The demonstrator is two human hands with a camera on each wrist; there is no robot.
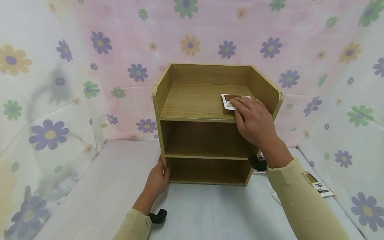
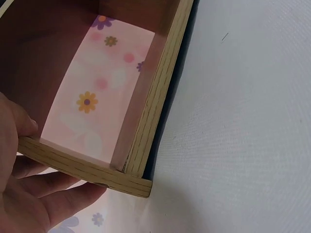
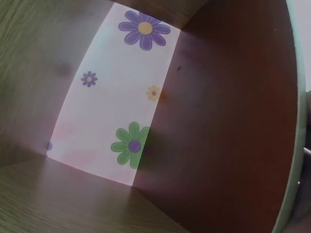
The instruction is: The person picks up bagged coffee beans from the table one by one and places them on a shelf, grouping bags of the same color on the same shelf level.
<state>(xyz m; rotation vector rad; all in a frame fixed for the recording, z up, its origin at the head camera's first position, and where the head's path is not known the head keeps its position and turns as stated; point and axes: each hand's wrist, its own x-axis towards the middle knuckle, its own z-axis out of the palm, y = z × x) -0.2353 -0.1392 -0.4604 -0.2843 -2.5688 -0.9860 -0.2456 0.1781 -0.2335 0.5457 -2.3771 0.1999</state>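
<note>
The left hand (image 1: pixel 157 179) grips the shelf (image 1: pixel 192 103) by its left edge; the right hand (image 1: pixel 255 120) rests extended fingers on a packet (image 1: pixel 227 102).

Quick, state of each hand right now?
Left hand: closed, gripping the shelf unit by its side.
Right hand: open, resting on the flat packet.

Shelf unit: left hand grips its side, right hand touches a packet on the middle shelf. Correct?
Wrong level: the head view shows the packet on the top shelf, not the middle. The rest stands: the left hand grips the side, the right hand touches the packet.
</note>
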